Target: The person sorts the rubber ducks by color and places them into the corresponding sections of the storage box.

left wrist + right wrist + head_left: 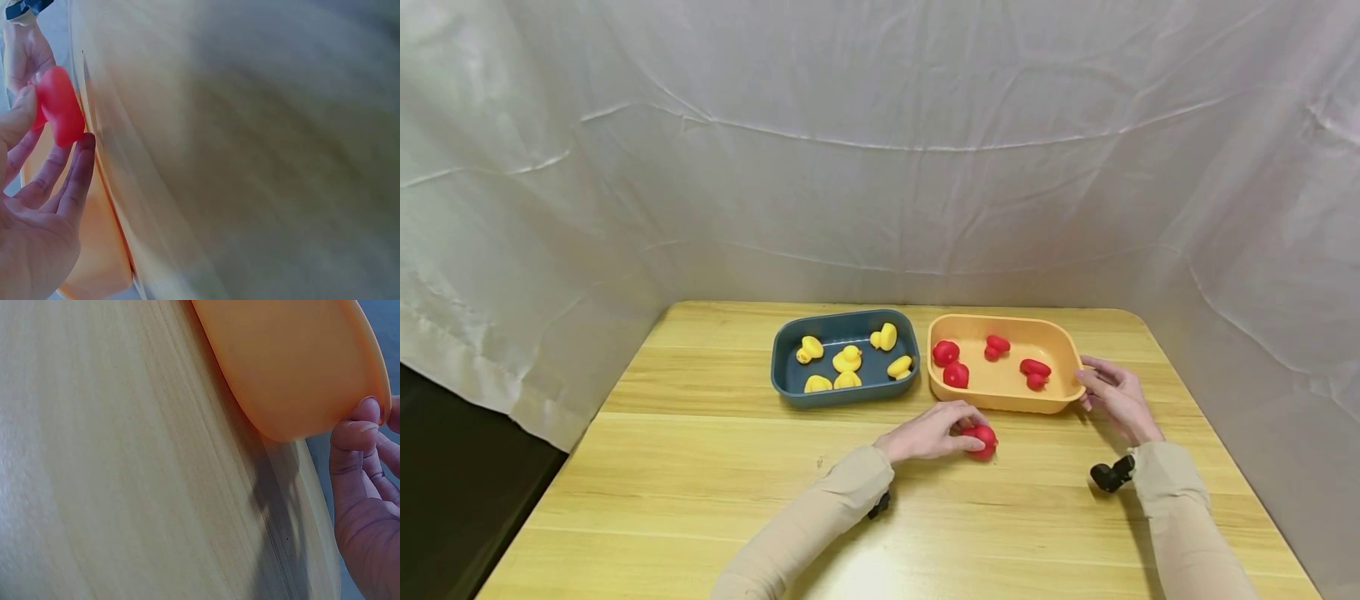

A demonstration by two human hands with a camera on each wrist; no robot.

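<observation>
My left hand (931, 432) pinches a red rubber duck (985, 443) between thumb and fingers, in front of the orange bin (1000, 401). In the left wrist view the held duck (64, 107) lies against the thumb and fingertips. At the bin's right end, my right hand (1122, 402) grips the rim. The right wrist view has its thumb and fingers (357, 439) on the rim's corner. Several red ducks (957, 375) lie inside the orange bin, some tipped over.
A dark blue bin (842, 397) stands just left of the orange one and holds several yellow ducks (847, 359). Both sit towards the back of the wooden table (700, 483). Pale fabric (910, 183) hangs behind and at the sides.
</observation>
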